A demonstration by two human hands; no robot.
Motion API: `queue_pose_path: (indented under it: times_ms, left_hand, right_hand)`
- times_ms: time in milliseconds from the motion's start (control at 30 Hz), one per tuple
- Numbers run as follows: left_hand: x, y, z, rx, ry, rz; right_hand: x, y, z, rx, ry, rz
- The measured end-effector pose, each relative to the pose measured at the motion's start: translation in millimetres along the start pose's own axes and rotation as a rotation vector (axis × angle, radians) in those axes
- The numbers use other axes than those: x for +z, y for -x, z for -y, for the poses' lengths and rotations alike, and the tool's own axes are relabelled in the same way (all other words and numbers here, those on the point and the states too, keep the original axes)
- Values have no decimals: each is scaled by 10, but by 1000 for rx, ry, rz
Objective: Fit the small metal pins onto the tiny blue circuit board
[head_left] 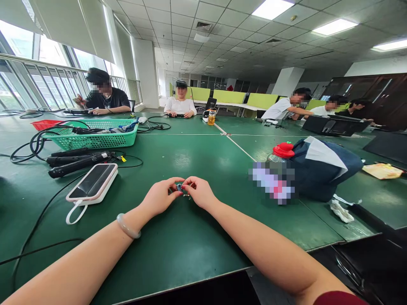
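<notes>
Both hands meet over the middle of the green table [178,250]. My left hand [160,195] pinches a small dark bluish piece [179,187], perhaps a tiny circuit board; it is too small to make out surely. Against its right side are the closed thumb and fingers of my right hand [200,192], touching the same piece. Just below the fingertips lie a few tiny metallic bits [187,196] on the tabletop. A pale bangle [128,226] circles my left wrist.
Left of my hands lie a phone on a white power bank [92,184], black handheld tools [79,163] and a green basket [95,142] with cables. On the right stand a red-capped bottle [282,150] and a dark blue bag [324,173]. Several people sit around the table.
</notes>
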State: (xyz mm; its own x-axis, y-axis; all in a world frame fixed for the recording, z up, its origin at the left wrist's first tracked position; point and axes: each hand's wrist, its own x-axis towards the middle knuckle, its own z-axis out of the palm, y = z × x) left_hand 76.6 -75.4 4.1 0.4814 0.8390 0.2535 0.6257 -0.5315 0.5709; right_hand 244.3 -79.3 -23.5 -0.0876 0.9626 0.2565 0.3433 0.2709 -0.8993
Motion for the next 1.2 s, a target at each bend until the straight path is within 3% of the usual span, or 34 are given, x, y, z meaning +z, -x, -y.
queue_pose_path:
  times_ms: [233,567,800,967,1200]
  left_hand:
    - [-32,10,-36,41,-111,-2]
    - [-27,19,9,20,102,11]
    - [-33,14,1,37,103,43]
    - [-27,7,14,39,113,72]
    - [-37,-15,49,-31,43,23]
  right_hand:
    - [8,17,-6,-81,162,-7]
    - [4,43,65,-203,316,54]
    - [-7,68,113,-300,421,96]
    - [-20,64,128,-291,446,115]
    - [-115,-3,22,-206,536,148]
